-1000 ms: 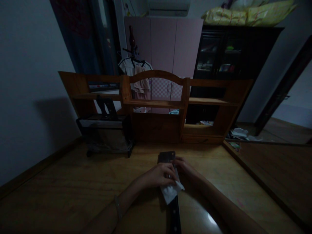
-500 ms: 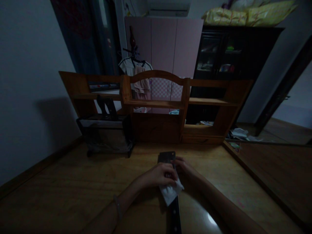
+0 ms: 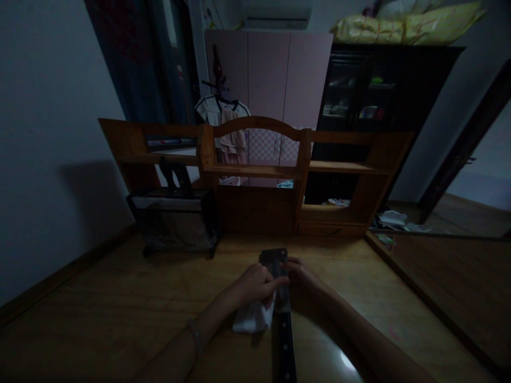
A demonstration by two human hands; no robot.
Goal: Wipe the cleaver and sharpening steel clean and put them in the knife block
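Head view: a cleaver lies at six o'clock; the left hand, fingers curled, clutches a cloth by its blade; the right hand touches its three-o'clock edge, pinching or not unclear.

Room, dimly lit.
Beyond a wooden shelf unit, a pink wardrobe is flanked by a dark curtain, left, and black cabinet, right; air conditioner mounted above. Shadow cast on pale wall at left.
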